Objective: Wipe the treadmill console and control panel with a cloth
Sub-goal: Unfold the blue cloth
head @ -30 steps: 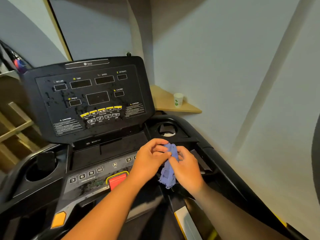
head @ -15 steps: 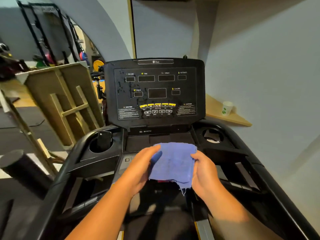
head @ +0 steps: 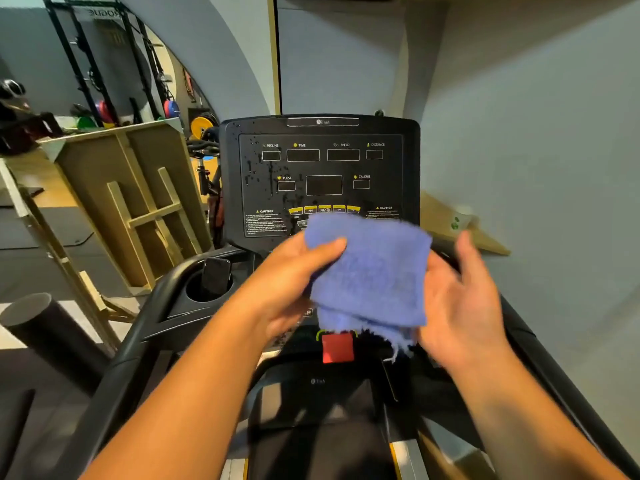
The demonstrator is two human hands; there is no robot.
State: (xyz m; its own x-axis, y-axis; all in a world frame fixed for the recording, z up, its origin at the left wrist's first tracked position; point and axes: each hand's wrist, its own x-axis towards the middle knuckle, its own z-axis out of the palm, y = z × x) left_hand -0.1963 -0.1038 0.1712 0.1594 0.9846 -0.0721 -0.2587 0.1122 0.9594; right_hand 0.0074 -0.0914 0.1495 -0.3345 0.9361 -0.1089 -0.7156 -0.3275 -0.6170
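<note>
head view: a home gym with grey walls, a black squat rack (head: 104, 64) with weight plates at the back left and a tipped wooden table (head: 138, 202) beside the treadmill. the treadmill console (head: 320, 178) stands upright against the far wall, its dark face speckled with droplets on the left side, likely sprayed and waiting to be wiped. a phone (head: 215, 274) sits in the left cup holder, out of the way. the blue cloth (head: 370, 271) is held spread in the air between the hands, in front of the console's lower edge and above the red stop key (head: 337, 348) on the control panel. the left hand (head: 294, 282) pinches its left edge, thumb on top; the right hand (head: 460, 299) is open and blurred at its right edge, seemingly flattening it into a pad.
</note>
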